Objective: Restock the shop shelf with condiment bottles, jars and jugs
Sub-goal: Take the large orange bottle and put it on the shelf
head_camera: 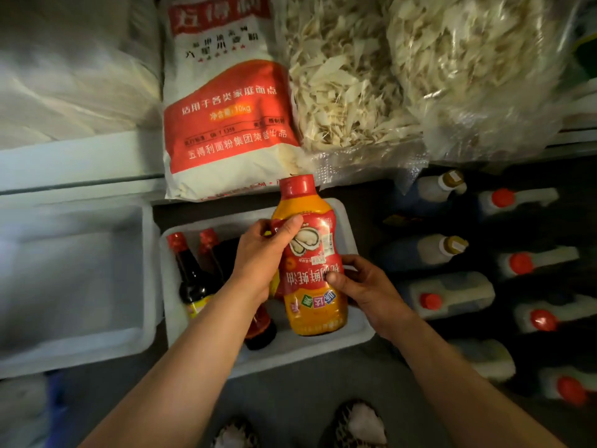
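Both my hands hold one oyster sauce bottle point(310, 253), orange with a red cap and a red label, above a white foam box point(323, 354). My left hand point(263, 253) grips its upper left side, thumb on the label. My right hand point(361, 286) grips the lower right side. The cap points away from me. Dark soy sauce bottles point(190, 270) with red caps lie in the box to the left, partly hidden under my left forearm.
A second white foam box point(74, 286) sits to the left. A red-and-white flour sack point(226, 108) and clear bags of dried strips point(349, 85) lie beyond. Rows of jugs with red caps point(452, 295) fill the low shelf at right. My feet show at the bottom.
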Demonstrator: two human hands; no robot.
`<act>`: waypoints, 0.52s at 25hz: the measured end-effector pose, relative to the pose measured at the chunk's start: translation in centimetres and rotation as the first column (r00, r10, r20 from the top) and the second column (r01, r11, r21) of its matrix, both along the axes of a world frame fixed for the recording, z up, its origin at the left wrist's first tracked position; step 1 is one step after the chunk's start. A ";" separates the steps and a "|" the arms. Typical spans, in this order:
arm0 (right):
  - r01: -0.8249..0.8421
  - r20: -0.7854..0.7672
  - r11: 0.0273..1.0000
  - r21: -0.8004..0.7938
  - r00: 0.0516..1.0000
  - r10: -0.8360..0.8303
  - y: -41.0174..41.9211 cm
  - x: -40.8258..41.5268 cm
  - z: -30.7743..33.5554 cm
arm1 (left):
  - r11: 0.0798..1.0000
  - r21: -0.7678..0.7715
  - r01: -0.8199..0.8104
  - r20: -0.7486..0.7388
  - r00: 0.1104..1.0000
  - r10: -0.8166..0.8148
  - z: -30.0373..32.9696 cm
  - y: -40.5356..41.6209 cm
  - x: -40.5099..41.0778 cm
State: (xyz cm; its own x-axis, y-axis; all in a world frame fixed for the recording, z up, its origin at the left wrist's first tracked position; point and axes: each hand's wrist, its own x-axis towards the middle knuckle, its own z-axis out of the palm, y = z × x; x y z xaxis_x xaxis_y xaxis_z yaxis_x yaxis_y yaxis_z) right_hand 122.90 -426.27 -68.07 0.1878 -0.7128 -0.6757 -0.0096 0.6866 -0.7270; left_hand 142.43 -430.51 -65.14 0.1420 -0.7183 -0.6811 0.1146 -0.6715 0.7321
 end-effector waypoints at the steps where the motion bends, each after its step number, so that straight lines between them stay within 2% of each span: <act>1: -0.002 0.000 1.000 0.016 1.000 0.002 0.7 0.0 2.5 | 1.000 0.025 -0.005 0.004 1.000 0.004 2.4 0.7 0.1; 8: -0.017 0.040 0.999 0.028 0.999 0.016 2.8 0.2 22.5 | 0.996 0.065 -0.057 0.043 0.998 0.054 21.5 2.7 0.6; 13: 0.014 0.050 0.997 -0.076 0.999 -0.010 2.7 1.1 39.0 | 0.998 -0.022 -0.063 0.027 0.998 0.064 39.5 2.2 1.1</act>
State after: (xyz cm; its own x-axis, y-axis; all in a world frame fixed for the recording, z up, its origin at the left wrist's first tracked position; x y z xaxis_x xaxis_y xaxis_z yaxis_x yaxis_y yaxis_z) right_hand 124.04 -423.57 -29.08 0.2114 -0.7641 -0.6095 0.0358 0.6292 -0.7764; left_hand 143.54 -428.34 -25.66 0.2063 -0.7215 -0.6609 0.1360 -0.6478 0.7496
